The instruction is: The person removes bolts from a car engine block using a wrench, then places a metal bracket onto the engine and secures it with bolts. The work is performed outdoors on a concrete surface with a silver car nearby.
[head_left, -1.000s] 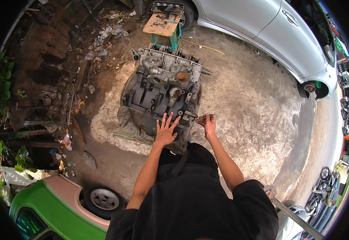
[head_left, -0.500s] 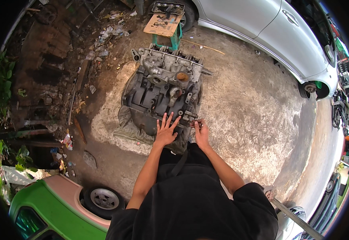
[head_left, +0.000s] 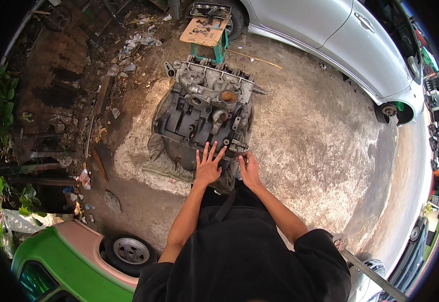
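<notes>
An engine (head_left: 189,121) with a grey aluminium head and dark block sits on a crumpled dull-green cloth (head_left: 161,168) on the concrete. My left hand (head_left: 207,168) lies on the lower front of the block, fingers spread. Just right of it, my right hand (head_left: 248,171) has its fingers curled at the block's lower right corner, around something small that I cannot make out.
A green stool with a board (head_left: 199,30) holds small parts beyond the engine. A silver car (head_left: 310,20) stands at upper right, a green-and-pink car (head_left: 63,256) at lower left. Debris (head_left: 136,40) and plants (head_left: 3,110) line the left; a metal pole (head_left: 368,274) is at lower right.
My right hand has moved left and down, bringing the small metal item it held outside the block in against the corner, where it is now mostly hidden. My left hand stays spread in place.
</notes>
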Available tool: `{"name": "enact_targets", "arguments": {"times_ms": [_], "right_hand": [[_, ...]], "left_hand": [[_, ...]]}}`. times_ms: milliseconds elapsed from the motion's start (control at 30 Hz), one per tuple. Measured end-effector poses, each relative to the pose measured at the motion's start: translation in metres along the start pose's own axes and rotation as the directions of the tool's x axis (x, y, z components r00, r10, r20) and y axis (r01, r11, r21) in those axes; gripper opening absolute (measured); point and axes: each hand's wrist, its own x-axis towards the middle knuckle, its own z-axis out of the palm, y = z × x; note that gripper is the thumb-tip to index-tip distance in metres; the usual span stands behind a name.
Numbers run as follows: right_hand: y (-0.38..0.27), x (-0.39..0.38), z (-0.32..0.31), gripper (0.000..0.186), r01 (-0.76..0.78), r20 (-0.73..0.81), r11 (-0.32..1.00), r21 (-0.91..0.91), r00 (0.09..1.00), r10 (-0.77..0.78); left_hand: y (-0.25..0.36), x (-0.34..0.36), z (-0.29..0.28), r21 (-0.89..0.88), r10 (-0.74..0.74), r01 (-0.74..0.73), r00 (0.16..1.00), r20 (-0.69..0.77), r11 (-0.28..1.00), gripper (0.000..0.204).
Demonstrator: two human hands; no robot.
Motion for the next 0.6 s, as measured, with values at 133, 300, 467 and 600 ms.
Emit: {"name": "enact_targets", "arguments": {"times_ms": [133, 300, 467, 600], "right_hand": [[-0.006, -0.003, -0.001, 0.022, -0.003, 0.01, 1.0, -0.013, 1.0, 0.004], [-0.012, -0.004, -0.002, 0.02, 0.048, 0.027, 0.997, -0.064, 0.999, -0.047], [-0.009, -0.006, -0.002, 0.019, 0.181, 0.175, 0.966, -0.186, 0.973, -0.149], [0.0, -0.003, 0.003, 0.022, 0.27, 0.201, 0.923, -0.273, 0.955, -0.22]], "left_hand": [[-0.002, 0.0, 0.002, -0.008, 0.01, -0.01, 1.0, -0.009, 1.0, 0.095], [-0.003, 0.0, 0.002, -0.015, 0.018, -0.018, 1.0, -0.011, 1.0, 0.096], [-0.002, 0.0, 0.002, -0.02, 0.014, -0.014, 1.0, -0.003, 1.0, 0.096], [-0.002, 0.0, 0.001, -0.021, 0.018, -0.018, 1.0, -0.007, 1.0, 0.096]]}}
